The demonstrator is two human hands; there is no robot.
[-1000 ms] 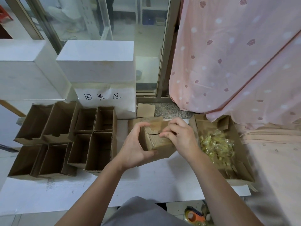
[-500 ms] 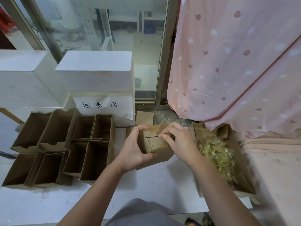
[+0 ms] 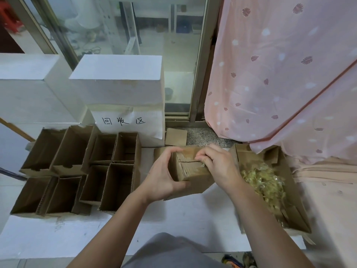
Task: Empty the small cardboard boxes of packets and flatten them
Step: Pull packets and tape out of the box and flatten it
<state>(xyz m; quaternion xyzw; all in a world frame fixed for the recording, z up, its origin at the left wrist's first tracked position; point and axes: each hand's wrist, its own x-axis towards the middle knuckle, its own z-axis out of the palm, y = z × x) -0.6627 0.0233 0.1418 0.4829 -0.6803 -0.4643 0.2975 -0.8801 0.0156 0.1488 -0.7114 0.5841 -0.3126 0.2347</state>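
A small cardboard box is held above the white table, between both hands, its taped end turned toward the camera. It is gripped from nine o'clock by the left hand, fingers curled over the top edge and thumb tucked under the bottom. At three o'clock of the box, the right hand is seen with fingertips pinching at the tape along the flap seam. An open carton of yellowish packets lies at three o'clock of the hands; empty opened boxes stand at nine o'clock.
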